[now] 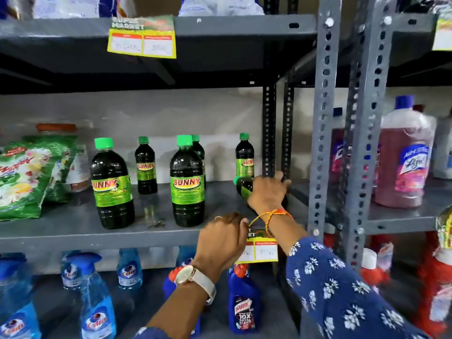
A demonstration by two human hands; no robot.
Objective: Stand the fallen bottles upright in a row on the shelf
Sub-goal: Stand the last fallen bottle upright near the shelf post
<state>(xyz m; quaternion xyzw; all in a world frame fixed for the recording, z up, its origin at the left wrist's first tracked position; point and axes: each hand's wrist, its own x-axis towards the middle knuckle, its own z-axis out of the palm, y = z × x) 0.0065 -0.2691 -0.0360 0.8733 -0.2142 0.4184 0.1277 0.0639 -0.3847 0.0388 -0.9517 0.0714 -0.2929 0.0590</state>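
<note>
Right hand (267,192) clamped round fallen bottle (244,187) lying near shelf (73,223) corner post, left hand (223,237) loosely curled, empty, on shelf edge; next, probably tipping upright beside standing bottles (187,182).

right hand (267,192): wrapped around a fallen bottle (244,185), green cap pointing left
left hand (223,237): resting on the shelf (73,231) edge, by a price tag (263,250)
standing bottles: two big (112,184) (187,182), three small behind
left side: green bag (24,174)
</note>
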